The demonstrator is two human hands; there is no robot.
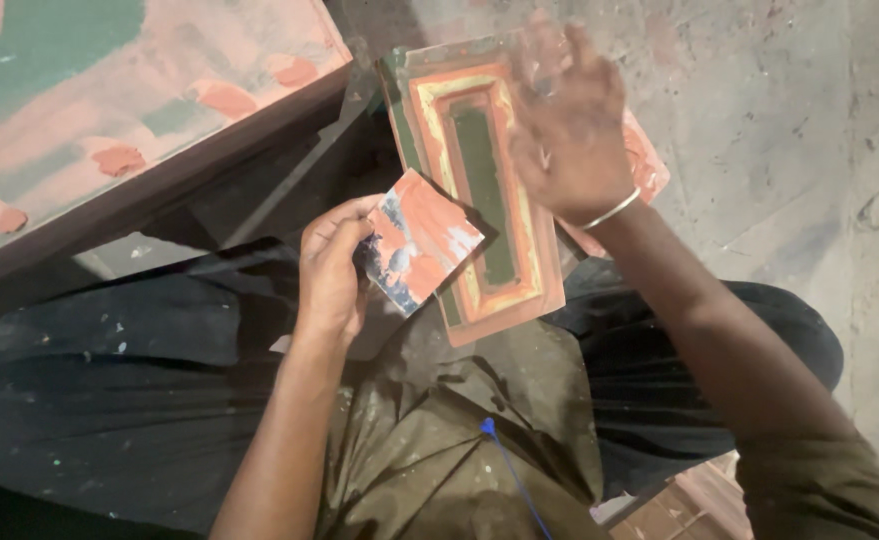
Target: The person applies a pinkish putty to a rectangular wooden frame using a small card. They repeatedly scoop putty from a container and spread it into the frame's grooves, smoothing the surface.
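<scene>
The left hand (pixel 329 268) pinched a small flat card (pixel 419 240) smeared with orange paste, thumb and fingers pressed on its left edge, just over the lap. The right hand (pixel 569 130) lay on the upper right of a framed panel (pixel 484 190) that leaned on the knees, its fingers spread but blurred. The card looked thin, light and a bit bendy, best held by its clean edge, while the panel looked stiff and its far side was hidden under the hand.
</scene>
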